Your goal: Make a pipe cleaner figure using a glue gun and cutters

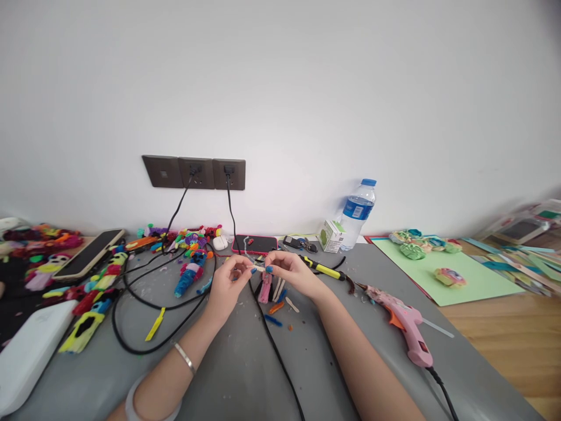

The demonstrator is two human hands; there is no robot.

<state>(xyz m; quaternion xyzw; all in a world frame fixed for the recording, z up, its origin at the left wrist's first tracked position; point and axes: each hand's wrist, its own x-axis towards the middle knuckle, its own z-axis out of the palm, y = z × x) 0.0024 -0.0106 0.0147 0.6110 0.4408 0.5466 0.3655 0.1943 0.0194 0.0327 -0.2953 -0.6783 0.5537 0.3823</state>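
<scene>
My left hand (228, 285) and my right hand (294, 272) meet over the middle of the grey mat. Between their pinched fingertips runs a short cream piece of pipe cleaner (259, 268), partly covered by the fingers. Just below lies a pink fuzzy piece (265, 290), with more short cut pieces beside it: a cream one (292, 304), an orange one (276, 308) and a blue one (273, 320). Close behind the hands, a phone with a red edge (258, 244) lies flat.
A pink glue gun (405, 327) lies at right, near a yellow-and-black tool (324, 268). A water bottle (358, 215) stands by the wall. Black cables (144, 352) loop across the mat (232, 380). Fuzzy figures (90, 321) and a white device (37, 356) lie left; green paper (473, 292) lies right.
</scene>
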